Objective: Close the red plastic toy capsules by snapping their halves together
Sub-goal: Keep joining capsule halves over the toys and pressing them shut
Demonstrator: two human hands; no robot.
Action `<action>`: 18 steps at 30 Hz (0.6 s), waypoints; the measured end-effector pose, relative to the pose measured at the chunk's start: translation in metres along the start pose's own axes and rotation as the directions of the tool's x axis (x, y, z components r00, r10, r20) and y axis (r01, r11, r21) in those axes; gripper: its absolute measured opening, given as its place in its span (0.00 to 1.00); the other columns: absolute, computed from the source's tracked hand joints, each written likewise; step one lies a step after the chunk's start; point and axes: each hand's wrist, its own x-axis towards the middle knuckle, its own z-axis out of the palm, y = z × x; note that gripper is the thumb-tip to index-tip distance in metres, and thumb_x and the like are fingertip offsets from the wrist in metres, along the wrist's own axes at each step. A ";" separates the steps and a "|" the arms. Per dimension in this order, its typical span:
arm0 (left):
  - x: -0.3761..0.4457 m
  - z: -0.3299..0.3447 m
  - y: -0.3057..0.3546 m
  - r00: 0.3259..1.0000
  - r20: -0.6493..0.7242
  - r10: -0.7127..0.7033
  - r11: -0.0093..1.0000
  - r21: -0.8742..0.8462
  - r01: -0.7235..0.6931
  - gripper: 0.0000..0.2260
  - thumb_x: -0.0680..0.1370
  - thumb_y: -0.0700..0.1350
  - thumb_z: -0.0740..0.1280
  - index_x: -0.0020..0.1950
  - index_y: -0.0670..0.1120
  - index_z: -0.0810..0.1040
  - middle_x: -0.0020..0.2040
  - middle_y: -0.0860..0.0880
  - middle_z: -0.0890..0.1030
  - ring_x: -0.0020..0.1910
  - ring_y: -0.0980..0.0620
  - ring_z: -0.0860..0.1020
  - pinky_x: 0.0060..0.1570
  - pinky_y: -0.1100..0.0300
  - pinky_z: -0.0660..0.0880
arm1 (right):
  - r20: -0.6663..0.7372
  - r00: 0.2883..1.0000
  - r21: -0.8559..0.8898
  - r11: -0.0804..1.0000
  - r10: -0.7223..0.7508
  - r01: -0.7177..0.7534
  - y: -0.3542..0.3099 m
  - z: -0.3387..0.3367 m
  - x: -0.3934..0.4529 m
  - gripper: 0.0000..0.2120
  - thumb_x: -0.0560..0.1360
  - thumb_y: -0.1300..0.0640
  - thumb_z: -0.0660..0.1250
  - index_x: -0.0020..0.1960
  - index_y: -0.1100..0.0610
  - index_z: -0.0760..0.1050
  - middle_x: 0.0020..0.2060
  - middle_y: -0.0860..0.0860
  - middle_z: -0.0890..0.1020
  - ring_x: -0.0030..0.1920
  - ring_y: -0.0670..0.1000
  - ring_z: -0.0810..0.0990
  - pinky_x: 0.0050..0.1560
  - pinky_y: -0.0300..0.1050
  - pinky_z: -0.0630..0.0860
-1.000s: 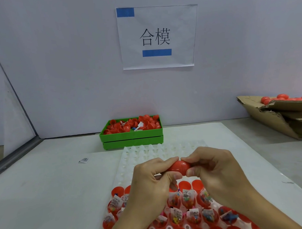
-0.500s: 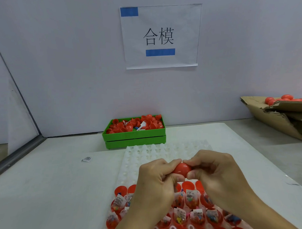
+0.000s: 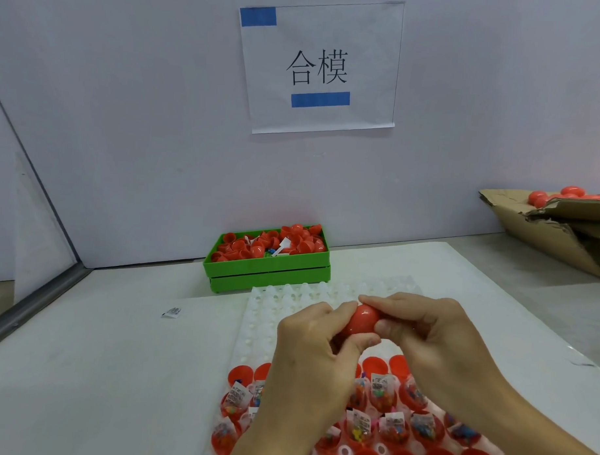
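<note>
Head camera view: near centre, slightly toward 5 o'clock, both hands meet around one smooth, glossy red plastic toy capsule. The left hand and right hand pinch opposite ends, likely to press its halves shut. It is held above the white dimpled plastic tray, whose open red halves wait at 6 o'clock.

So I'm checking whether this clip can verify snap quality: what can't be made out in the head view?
- Seam of the red plastic capsule: covered by fingers of the left hand and right hand, so closure is unclear.
- Print on the small toy packets: too small.
- White dimpled plastic tray: near rows cut off by the bottom edge.
- Brown cardboard box: cut off by the right edge.
</note>
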 end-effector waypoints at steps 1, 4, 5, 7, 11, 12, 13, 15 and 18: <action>0.000 0.000 0.000 1.000 -0.002 0.025 0.999 0.030 -0.025 0.08 0.74 0.51 0.73 0.51 0.51 0.85 0.33 0.59 0.75 0.34 0.61 0.74 0.36 0.76 0.70 | 0.028 0.999 0.057 0.998 0.015 -0.016 -0.003 0.001 -0.001 0.17 0.75 0.67 0.70 0.52 0.43 0.83 0.44 0.43 0.87 0.49 0.44 0.85 0.52 0.39 0.80; -0.001 0.002 -0.006 0.993 0.034 0.110 0.981 0.159 -0.114 0.06 0.74 0.47 0.76 0.47 0.47 0.84 0.32 0.55 0.75 0.29 0.59 0.71 0.32 0.70 0.71 | 0.122 0.989 0.211 0.972 0.081 -0.106 -0.009 0.008 -0.005 0.07 0.73 0.55 0.72 0.50 0.48 0.85 0.44 0.49 0.87 0.48 0.49 0.86 0.52 0.42 0.82; -0.002 0.002 -0.007 0.990 0.056 0.130 0.969 0.202 -0.139 0.07 0.72 0.46 0.77 0.46 0.45 0.84 0.31 0.53 0.75 0.29 0.59 0.71 0.30 0.69 0.72 | 0.128 0.988 0.214 0.970 0.090 -0.116 -0.011 0.011 -0.006 0.07 0.74 0.57 0.73 0.49 0.47 0.85 0.43 0.50 0.87 0.47 0.50 0.86 0.50 0.43 0.82; -0.002 0.003 -0.006 0.983 0.092 0.157 0.949 0.263 -0.176 0.10 0.70 0.44 0.79 0.48 0.44 0.84 0.32 0.53 0.75 0.29 0.59 0.71 0.29 0.68 0.73 | 0.114 0.989 0.207 0.971 0.098 -0.121 -0.009 0.014 -0.006 0.16 0.74 0.65 0.71 0.47 0.43 0.85 0.42 0.49 0.87 0.46 0.49 0.86 0.48 0.41 0.82; 0.003 -0.004 -0.004 0.992 0.111 -0.055 0.987 -0.146 0.071 0.23 0.69 0.58 0.75 0.62 0.56 0.80 0.46 0.59 0.76 0.46 0.60 0.77 0.44 0.72 0.75 | 0.078 0.976 0.475 0.853 0.203 -0.215 -0.005 0.007 -0.001 0.10 0.72 0.62 0.70 0.48 0.51 0.86 0.45 0.56 0.87 0.49 0.54 0.87 0.48 0.39 0.81; 0.004 -0.007 -0.005 0.977 0.137 -0.166 0.938 -0.283 0.199 0.29 0.67 0.65 0.73 0.66 0.59 0.77 0.52 0.61 0.76 0.54 0.62 0.77 0.50 0.71 0.75 | 0.070 0.970 0.528 0.816 0.232 -0.233 0.000 0.004 0.001 0.10 0.70 0.58 0.70 0.48 0.53 0.86 0.46 0.57 0.87 0.49 0.56 0.86 0.48 0.40 0.82; 0.005 -0.008 -0.006 0.946 0.183 -0.268 0.868 -0.379 0.319 0.34 0.65 0.70 0.71 0.69 0.61 0.73 0.58 0.63 0.76 0.59 0.64 0.76 0.55 0.70 0.76 | 0.080 0.965 0.560 0.790 0.250 -0.251 0.000 0.002 0.002 0.12 0.67 0.55 0.72 0.49 0.54 0.86 0.46 0.57 0.87 0.50 0.56 0.86 0.48 0.40 0.82; 0.004 -0.008 -0.006 0.872 0.330 -0.362 0.687 -0.538 0.488 0.36 0.64 0.72 0.72 0.69 0.60 0.73 0.64 0.62 0.78 0.62 0.64 0.77 0.60 0.62 0.77 | 0.144 0.965 0.560 0.786 0.218 -0.261 -0.001 0.002 0.002 0.16 0.65 0.48 0.76 0.51 0.53 0.86 0.49 0.56 0.87 0.51 0.56 0.86 0.49 0.40 0.81; 0.001 0.000 -0.003 0.848 0.399 -0.349 0.530 -0.662 0.530 0.14 0.73 0.56 0.72 0.56 0.55 0.84 0.54 0.50 0.85 0.57 0.50 0.83 0.56 0.55 0.80 | 0.169 0.967 0.444 0.861 0.190 -0.247 0.003 0.008 -0.002 0.22 0.62 0.42 0.79 0.53 0.50 0.85 0.49 0.55 0.87 0.52 0.57 0.86 0.53 0.56 0.82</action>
